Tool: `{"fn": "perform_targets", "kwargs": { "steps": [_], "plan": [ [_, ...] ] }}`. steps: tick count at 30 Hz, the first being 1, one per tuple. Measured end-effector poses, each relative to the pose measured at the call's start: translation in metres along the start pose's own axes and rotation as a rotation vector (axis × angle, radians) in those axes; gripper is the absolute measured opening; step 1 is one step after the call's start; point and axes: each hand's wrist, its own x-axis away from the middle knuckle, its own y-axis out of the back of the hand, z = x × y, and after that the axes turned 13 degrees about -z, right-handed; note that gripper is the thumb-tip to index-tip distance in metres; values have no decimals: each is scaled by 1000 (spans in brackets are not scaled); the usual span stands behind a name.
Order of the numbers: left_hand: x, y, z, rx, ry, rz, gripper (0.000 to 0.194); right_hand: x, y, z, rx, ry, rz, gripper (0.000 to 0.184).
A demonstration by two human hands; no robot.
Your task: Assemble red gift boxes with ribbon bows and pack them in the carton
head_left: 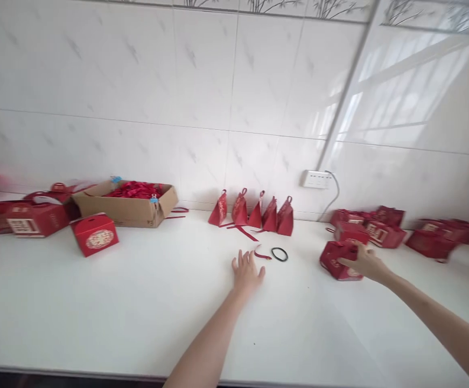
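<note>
Red box (333,257) right of frame centre on the counter (137,312), right hand (365,263) gripping its right side, clearly the nearer one, left hand (247,275) open, fingers spread, lower centre, box off to its right, long axis hard to tell.

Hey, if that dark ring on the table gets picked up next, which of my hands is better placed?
Probably your left hand: it is open, appears to hold nothing, and is nearer the dark ring. Your right hand is farther off, touching a red box.
</note>
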Motion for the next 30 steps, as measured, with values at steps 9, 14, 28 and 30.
{"fn": "perform_targets", "kwargs": {
  "steps": [9,14,28,30],
  "plan": [
    [6,10,0,265,56,-60,48,25,57,28,-33,145,173,73],
    [7,16,5,503,109,-149,39,55,61,97,-186,285,82,76],
    [-21,51,73,990,399,-246,44,107,29,158,-693,295,236,58],
    [-20,55,68,1015,387,-232,46,91,14,157,-834,278,265,51]
  ]
}}
